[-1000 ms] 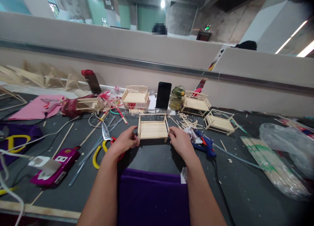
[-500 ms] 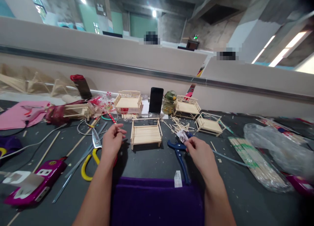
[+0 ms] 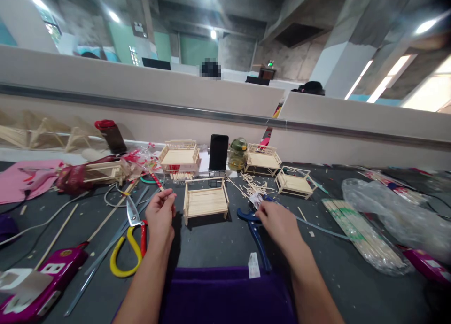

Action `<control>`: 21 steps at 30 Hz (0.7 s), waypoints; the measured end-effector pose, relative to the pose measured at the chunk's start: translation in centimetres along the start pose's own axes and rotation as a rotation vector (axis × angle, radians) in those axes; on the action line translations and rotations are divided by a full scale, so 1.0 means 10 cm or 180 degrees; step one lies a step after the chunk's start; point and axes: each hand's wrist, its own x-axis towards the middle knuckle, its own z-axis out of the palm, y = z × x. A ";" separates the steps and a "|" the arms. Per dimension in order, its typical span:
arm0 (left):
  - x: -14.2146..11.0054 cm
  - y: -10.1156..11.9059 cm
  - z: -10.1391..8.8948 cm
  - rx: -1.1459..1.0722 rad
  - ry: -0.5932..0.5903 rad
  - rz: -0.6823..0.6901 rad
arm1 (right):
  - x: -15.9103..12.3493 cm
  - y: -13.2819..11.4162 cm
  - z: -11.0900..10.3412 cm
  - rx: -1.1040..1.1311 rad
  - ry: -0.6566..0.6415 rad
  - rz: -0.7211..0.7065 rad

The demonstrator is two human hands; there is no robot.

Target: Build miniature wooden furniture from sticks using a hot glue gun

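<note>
on the desk [image 3: 209,251], between and clear of my left grip [image 3: 160,213] and my right grip [image 3: 281,224], the miniature wooden-stick bench [image 3: 206,203] stands upright on its legs. the left grip is near the scissors [image 3: 134,241], its fingers curled toward the thumb; i cannot tell whether they pinch anything. the right grip is curled beside the blue cutter [image 3: 257,240] and the crumpled white paper [image 3: 256,199]; its fingertips are partly hidden, so i cannot tell whether they are closed.

Pale partition [image 3: 141,87] w/ grey rail [image 3: 141,105] behind dk tabletop [image 3: 207,244], concrete ceiling [image 3: 225,16] w/ lit lamps [image 3: 113,17] above.
</note>
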 end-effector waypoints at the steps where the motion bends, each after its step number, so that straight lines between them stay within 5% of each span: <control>1: -0.01 0.00 0.01 -0.0058 0.0015 -0.0019 | 0.13 0.02 -0.11 -0.0021 0.0162 0.0058; 3: -0.03 0.00 0.01 -0.0148 0.0046 -0.0051 | 0.48 0.03 -0.31 0.0028 0.0341 -0.0062; 5: -0.03 0.01 0.01 -0.0194 0.0043 -0.0096 | 0.87 0.03 -0.44 0.0107 0.0020 -0.0205; 10: -0.01 0.01 -0.02 -0.0239 -0.0013 -0.0278 | 1.64 0.05 -0.37 0.0183 -0.0823 -0.0310; 14: 0.00 0.02 -0.03 -0.0310 -0.0029 -0.0271 | 1.88 0.16 -0.18 0.0160 -0.1317 -0.0257; 21: -0.03 0.08 -0.01 -0.0321 -0.0022 -0.0319 | 2.04 0.20 0.08 -0.0009 -0.1549 -0.0149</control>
